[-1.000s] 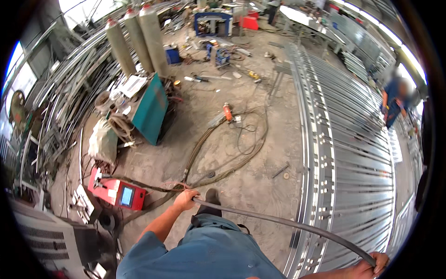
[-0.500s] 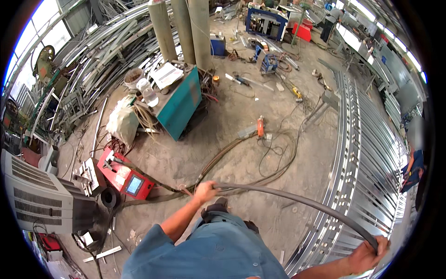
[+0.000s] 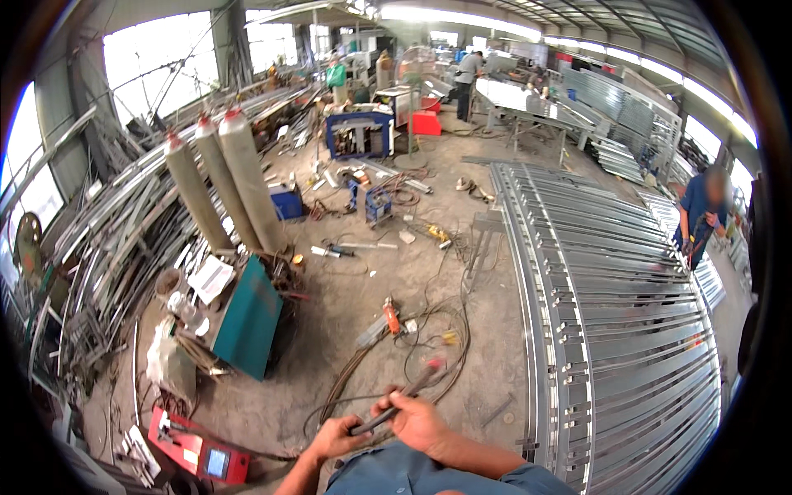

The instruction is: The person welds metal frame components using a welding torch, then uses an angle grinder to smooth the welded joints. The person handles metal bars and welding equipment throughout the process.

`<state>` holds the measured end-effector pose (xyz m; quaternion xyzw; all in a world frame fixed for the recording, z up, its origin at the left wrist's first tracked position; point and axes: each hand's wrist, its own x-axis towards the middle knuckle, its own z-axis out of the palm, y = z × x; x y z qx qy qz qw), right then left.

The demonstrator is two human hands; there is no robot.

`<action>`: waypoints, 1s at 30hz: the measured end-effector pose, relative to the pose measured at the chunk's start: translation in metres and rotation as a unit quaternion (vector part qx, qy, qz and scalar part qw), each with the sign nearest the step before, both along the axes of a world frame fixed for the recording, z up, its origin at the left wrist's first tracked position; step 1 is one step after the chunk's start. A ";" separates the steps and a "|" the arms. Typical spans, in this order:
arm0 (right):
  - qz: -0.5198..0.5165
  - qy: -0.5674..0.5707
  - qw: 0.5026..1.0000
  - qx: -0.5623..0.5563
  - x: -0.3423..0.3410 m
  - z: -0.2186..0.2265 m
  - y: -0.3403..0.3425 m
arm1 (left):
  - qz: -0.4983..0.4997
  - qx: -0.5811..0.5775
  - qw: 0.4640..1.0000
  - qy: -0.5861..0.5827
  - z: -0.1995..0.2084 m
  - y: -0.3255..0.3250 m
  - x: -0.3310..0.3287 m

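In front of my body both hands hold a thick dark cable (image 3: 381,419). My left hand (image 3: 337,437) is closed round its lower left part. Beside it, my right hand (image 3: 417,422) grips the cable farther up. Past the right fingers a dark length runs up and away to a blurred reddish end (image 3: 436,364); I cannot tell what that end is. An orange power tool (image 3: 391,316) lies on the floor ahead, next to loops of thinner cable (image 3: 464,330).
A red machine with a screen (image 3: 191,452) stands at lower left, near a teal cabinet (image 3: 250,322) and tall gas cylinders (image 3: 252,183). Metal slats on a long frame (image 3: 635,330) fill the right side. Behind it stands a person in blue (image 3: 701,206).
The view has tilted up and turned right. My right hand has come in from the far right to beside my left, and the cable no longer stretches across the floor between them.
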<state>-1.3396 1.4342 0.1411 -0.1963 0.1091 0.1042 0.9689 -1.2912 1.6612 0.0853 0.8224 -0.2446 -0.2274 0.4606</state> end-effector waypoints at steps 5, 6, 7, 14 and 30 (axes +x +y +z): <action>0.082 0.098 0.983 -0.130 0.017 -0.063 -0.039 | 0.144 -0.096 0.961 0.214 -0.024 -0.046 0.009; 0.068 0.129 0.983 -0.116 0.011 -0.064 -0.048 | 0.209 -0.104 0.939 0.251 -0.024 -0.047 0.007; 0.055 0.075 0.995 -0.034 0.013 -0.060 -0.071 | 0.255 -0.104 0.931 0.240 -0.022 -0.050 0.011; -0.005 -0.133 0.980 0.147 0.017 -0.021 -0.162 | 0.339 -0.122 0.884 0.299 -0.065 -0.038 -0.011; 0.143 0.239 0.742 -0.610 -0.088 -0.233 -0.204 | 0.261 0.094 0.928 0.248 -0.071 -0.070 -0.011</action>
